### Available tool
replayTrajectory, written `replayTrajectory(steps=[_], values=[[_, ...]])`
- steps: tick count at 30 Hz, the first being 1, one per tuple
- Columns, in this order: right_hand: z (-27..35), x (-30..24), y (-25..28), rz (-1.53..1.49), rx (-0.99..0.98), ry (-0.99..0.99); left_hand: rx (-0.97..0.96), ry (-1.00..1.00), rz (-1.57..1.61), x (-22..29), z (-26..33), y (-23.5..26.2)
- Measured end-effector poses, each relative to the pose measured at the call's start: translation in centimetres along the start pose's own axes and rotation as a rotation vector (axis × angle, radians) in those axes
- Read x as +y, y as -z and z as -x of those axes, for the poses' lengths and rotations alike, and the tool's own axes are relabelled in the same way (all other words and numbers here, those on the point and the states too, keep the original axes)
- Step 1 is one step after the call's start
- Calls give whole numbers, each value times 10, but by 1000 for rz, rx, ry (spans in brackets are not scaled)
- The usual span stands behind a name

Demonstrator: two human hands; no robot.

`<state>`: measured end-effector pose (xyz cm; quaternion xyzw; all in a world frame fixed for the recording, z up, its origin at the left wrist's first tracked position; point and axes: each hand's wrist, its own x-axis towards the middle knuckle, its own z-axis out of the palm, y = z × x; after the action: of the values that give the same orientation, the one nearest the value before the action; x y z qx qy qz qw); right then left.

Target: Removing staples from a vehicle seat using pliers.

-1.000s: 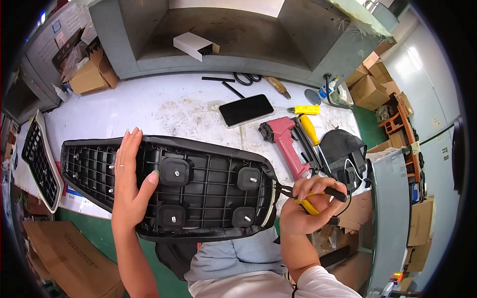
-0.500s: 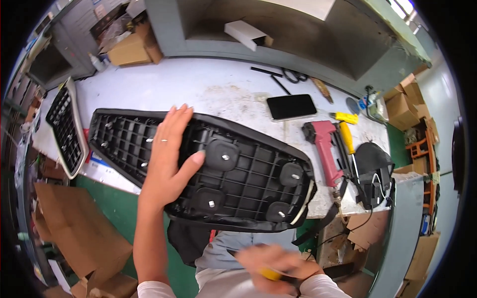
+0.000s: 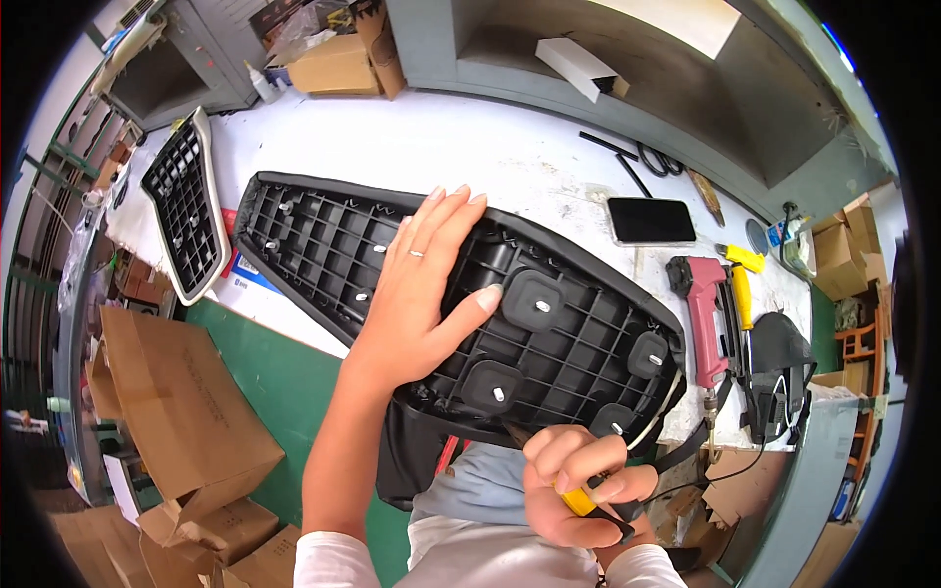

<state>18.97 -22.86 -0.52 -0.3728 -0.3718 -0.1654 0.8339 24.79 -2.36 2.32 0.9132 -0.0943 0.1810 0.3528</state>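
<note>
A long black vehicle seat [image 3: 588,343] lies underside up across the bench's front edge, showing a ribbed plastic base with round-cornered pads and metal studs. My left hand [image 3: 417,318] rests flat on its middle, fingers stretched out and thumb apart. At the near edge of the seat, my right hand [image 3: 578,480] is closed around a yellow-and-black utility knife [image 3: 576,501]. The knife's dark, thin tip meets the seat's near rim; whether it cuts into the cover cannot be made out. The fingers hide most of the handle.
Right of the seat lie a red staple gun [image 3: 704,318], a yellow-handled screwdriver [image 3: 742,297] and a black pouch [image 3: 781,358]. Farther back are a phone [image 3: 651,220] and scissors [image 3: 662,162]. A second, pale-rimmed ribbed seat [image 3: 183,211] stands left. Cardboard boxes [image 3: 191,402] sit on the floor.
My right hand has risen from my lap to the seat's near edge, bringing the knife's tip to the rim. My left hand stays flat on the seat. The whole view has shifted.
</note>
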Motion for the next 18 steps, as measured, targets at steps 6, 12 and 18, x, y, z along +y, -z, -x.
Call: replayTrajectory(steps=[6, 12, 18], values=[[13, -3, 0, 18, -45, 144, 1, -1, -9, 0, 0, 4], [-8, -63, -33, -12, -11, 545, -33, -18, 41, -1, -6, 0], [63, -53, -12, -336, 77, -108, 9, 12, -1, 0, 1, 4]])
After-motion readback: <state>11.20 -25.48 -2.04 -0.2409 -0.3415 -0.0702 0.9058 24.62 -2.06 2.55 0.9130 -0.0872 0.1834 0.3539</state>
